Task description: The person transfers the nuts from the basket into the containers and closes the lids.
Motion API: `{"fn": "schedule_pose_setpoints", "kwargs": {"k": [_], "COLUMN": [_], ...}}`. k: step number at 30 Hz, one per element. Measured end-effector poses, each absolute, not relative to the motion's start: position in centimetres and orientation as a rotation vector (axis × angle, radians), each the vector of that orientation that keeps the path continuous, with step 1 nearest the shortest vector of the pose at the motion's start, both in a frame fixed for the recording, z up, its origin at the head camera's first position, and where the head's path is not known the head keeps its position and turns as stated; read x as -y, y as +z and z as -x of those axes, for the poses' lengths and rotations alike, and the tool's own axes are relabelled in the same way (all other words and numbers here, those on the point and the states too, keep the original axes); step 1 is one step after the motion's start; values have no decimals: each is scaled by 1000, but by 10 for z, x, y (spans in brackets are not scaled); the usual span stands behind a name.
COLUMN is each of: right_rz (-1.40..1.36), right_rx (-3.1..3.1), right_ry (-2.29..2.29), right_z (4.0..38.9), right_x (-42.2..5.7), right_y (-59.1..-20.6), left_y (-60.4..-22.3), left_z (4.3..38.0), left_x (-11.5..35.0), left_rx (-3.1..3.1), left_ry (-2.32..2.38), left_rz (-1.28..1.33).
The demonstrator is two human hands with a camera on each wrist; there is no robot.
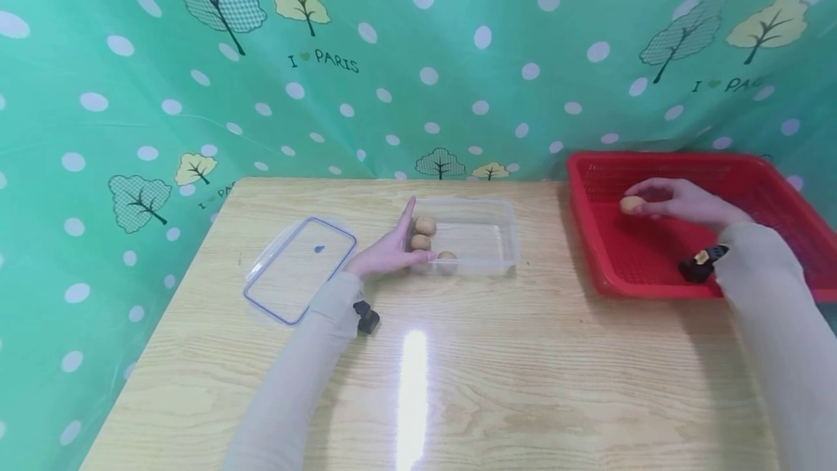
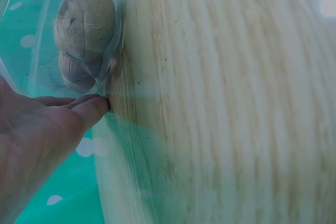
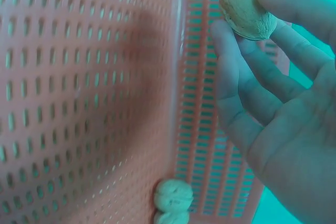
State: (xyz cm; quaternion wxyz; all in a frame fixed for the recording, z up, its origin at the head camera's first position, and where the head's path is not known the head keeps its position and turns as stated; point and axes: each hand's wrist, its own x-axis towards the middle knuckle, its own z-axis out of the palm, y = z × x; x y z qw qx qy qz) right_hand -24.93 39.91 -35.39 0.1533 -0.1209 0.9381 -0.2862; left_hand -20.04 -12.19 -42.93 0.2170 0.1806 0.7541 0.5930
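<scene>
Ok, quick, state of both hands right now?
Left hand: open, resting against the clear container.
Right hand: closed on a walnut, held between thumb and fingers.

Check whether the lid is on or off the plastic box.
Off: the lid lies on the table, apart from the open box.

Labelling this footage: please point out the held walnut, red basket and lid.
Held walnut point(image 3: 242, 13): right wrist view, shell's middle.
Red basket point(image 1: 644, 290): head view, near rim.
Lid point(image 1: 299, 272): head view, clear panel.
</scene>
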Motion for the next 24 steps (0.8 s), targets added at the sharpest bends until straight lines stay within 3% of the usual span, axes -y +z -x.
{"fn": "schedule_pose_setpoints", "kwargs": {"k": [24], "right_rz": [290], "right_rx": [-2667], "right_ry": [-899], "right_z": [232], "right_x": [-360], "right_y": [-331], "left_y": [-430], "left_z": [200], "left_x": [121], "left_rx": [-1994], "left_ry": [1729], "left_rz": [-519]}}
